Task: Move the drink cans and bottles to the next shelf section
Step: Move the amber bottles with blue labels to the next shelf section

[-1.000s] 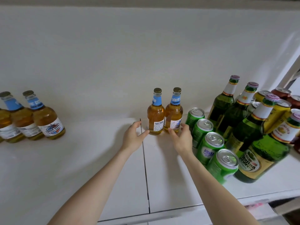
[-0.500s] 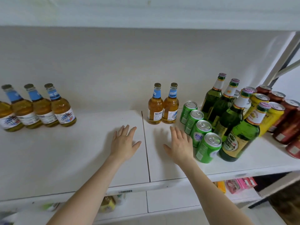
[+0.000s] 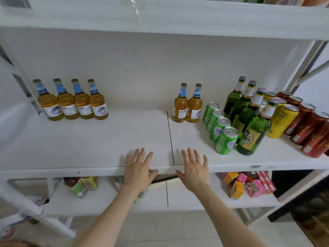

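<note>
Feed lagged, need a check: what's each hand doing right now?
Left hand: open, fingers spread, holding nothing.
Right hand: open, fingers spread, holding nothing.

amber bottles (image 3: 179, 108), green cans (image 3: 225, 141), seemingly dark-red cans (image 3: 306, 129)

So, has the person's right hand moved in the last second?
Yes. The right hand drew back from the two amber glass bottles to the front edge of the white shelf, staying right of the seam.
</note>
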Tool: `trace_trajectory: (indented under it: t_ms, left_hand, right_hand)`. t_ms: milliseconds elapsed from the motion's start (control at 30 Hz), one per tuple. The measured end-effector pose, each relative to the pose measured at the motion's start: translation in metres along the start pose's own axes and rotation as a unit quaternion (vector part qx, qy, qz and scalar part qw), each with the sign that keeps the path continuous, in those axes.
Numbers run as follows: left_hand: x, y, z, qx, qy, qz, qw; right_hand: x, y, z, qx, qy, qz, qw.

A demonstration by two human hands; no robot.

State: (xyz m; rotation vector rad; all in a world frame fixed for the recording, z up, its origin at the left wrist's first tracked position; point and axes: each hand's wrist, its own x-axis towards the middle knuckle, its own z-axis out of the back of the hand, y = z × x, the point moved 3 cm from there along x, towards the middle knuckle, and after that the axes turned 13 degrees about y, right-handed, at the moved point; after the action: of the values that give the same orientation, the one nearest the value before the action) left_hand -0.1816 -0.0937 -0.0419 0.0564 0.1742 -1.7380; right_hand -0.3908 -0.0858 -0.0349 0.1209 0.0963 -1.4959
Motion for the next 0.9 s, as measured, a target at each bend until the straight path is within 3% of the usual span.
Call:
trace_trajectory:
  t_ms: [433,900]
  left_hand:
    - [-0.08,0.107,0.001,0.032,-0.013,0.059,0.998]
    - [-0.068,0.261,0.044,0.088,-0.014,0.032,0.996]
  right_hand:
    - [-0.029,0.119,-0.004,0.0,0.01,0.057,0.998]
    - [0.011,0.268,0.013,0.024,-0.039,0.03,0.998]
